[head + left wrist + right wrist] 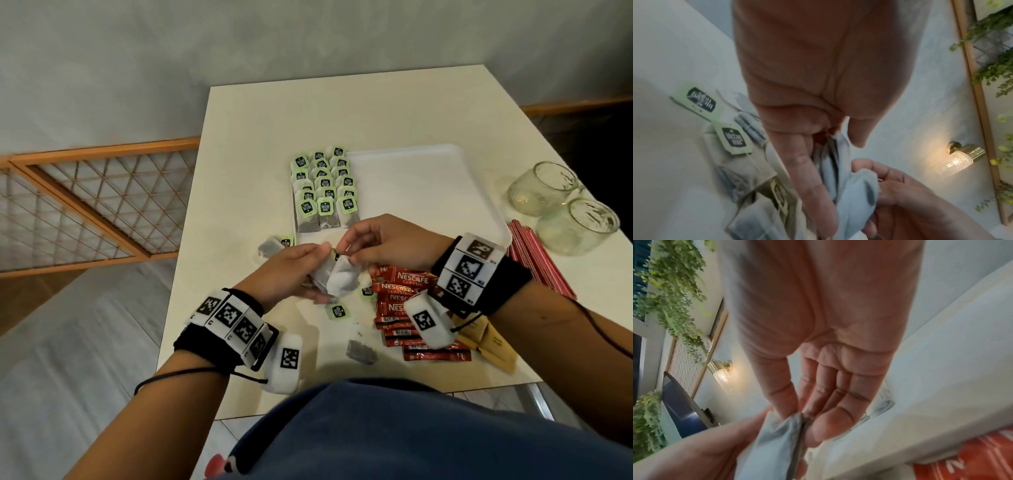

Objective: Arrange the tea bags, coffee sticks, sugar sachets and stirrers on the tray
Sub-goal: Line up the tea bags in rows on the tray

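Note:
Above the table's near middle, my left hand [301, 267] holds a small bunch of white tea bags [337, 277]. My right hand [370, 245] pinches the top of one bag [795, 421] in that bunch between thumb and forefinger. Three rows of tea bags with green tags [323, 190] lie on the left end of the white tray [428, 192]. Loose tea bags [359, 353] and green tags [339, 311] lie on the table. Red coffee sticks [411, 308] are piled under my right wrist, with yellow sugar sachets [493, 342] beside them. Red stirrers [537, 260] lie right of the tray.
Two glass jars [561, 205] lie on their sides at the right edge of the white table [274, 120]. One more tea bag [270, 246] sits left of the tray's near corner. A wooden lattice rail [85, 205] runs on the left.

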Demonstrator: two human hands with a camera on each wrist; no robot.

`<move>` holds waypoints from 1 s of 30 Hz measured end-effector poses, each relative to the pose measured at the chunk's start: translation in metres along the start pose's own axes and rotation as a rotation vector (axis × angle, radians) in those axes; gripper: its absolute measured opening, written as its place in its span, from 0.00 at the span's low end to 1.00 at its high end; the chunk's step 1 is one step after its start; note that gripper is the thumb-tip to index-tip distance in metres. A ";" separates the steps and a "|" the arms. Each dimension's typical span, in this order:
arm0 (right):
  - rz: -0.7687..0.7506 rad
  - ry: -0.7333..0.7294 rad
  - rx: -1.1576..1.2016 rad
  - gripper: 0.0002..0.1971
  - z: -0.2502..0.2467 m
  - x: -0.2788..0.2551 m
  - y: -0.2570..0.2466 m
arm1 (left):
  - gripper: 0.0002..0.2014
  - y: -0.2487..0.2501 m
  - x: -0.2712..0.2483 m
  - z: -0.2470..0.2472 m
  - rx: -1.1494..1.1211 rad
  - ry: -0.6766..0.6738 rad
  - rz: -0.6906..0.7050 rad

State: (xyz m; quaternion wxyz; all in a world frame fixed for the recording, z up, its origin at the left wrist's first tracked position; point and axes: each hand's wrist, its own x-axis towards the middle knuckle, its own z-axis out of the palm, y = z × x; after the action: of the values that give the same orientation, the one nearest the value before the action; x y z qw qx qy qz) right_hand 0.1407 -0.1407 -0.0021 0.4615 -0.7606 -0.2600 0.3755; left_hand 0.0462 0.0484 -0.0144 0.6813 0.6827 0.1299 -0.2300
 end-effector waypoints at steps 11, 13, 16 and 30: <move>0.073 0.083 -0.573 0.10 0.000 0.002 0.017 | 0.10 -0.008 0.005 -0.013 0.294 0.181 0.072; 0.074 0.042 -0.603 0.13 0.003 0.001 0.016 | 0.09 -0.005 0.004 -0.017 0.266 0.208 0.068; 0.028 -0.042 -0.566 0.17 0.011 0.004 0.009 | 0.04 0.001 0.001 -0.018 0.214 0.234 0.075; -0.030 -0.189 -1.059 0.24 0.052 0.031 -0.011 | 0.07 0.004 -0.009 -0.027 0.142 0.295 0.021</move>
State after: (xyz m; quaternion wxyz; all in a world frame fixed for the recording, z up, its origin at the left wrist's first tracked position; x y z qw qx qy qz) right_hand 0.1166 -0.0863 -0.0175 -0.0053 -0.8483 -0.4649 0.2533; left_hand 0.0443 0.0762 -0.0072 0.6072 0.7568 0.2047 -0.1287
